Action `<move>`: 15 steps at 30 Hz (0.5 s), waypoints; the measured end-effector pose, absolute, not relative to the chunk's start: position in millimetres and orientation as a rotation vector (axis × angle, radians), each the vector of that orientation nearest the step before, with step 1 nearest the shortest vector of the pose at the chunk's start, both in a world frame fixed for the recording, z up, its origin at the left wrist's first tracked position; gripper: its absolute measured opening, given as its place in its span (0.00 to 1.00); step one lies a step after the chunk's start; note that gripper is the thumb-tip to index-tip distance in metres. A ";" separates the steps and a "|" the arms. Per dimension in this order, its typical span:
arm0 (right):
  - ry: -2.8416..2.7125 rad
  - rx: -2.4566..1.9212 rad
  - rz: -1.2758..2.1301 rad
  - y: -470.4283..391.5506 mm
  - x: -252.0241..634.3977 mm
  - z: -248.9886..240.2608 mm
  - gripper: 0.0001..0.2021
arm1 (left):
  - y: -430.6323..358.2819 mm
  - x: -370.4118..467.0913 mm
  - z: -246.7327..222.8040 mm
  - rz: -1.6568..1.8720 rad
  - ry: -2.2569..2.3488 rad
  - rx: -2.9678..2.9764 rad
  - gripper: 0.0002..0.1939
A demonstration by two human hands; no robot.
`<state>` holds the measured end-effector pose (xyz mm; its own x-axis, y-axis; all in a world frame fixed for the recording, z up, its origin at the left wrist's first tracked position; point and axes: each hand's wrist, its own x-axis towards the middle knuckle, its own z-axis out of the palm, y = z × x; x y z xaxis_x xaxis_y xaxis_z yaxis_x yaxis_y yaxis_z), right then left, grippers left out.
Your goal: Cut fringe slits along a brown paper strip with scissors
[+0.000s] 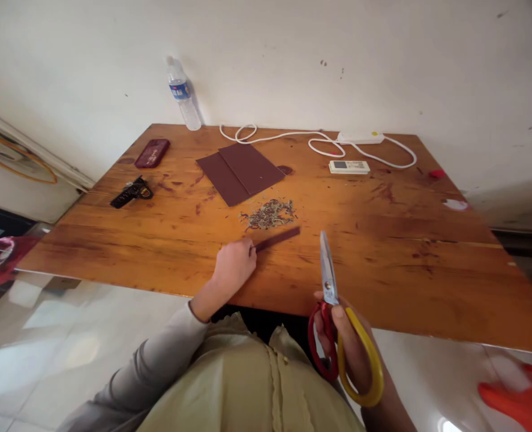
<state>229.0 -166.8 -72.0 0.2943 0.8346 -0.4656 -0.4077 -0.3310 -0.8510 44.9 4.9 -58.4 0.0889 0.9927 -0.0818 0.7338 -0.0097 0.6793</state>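
Observation:
Near the table's front edge, my left hand (235, 264) is closed on one end of a narrow dark maroon strip (278, 238), which points to the right. My right hand (353, 345) grips a pair of scissors (328, 276) with one red and one yellow handle; their blades are together and point away from me. Just beyond the strip lies a small heap of brown and greyish shreds (270, 214). Behind the heap, two dark maroon sheets (252, 170) overlap on the table. Whether they are paper or sandpaper I cannot tell.
On the wooden table (382, 264) are a phone (152, 153), a black clip-like object (132, 192), a plastic bottle (185, 99), a white power strip (360, 138) with its cord, and a remote control (349, 167). A wall stands behind. An orange-red object (517, 393) is at lower right.

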 end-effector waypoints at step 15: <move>-0.710 -1.180 1.418 -153.1 235.7 -86.9 0.27 | 19.6 67.9 -23.8 1.088 1.022 0.678 0.12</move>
<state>235.7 -153.1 -86.9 0.1023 0.9582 -0.2673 -0.3597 -0.2149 -0.9080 67.9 19.6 -23.8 0.1139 0.9375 -0.3287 -0.3863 0.3466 0.8548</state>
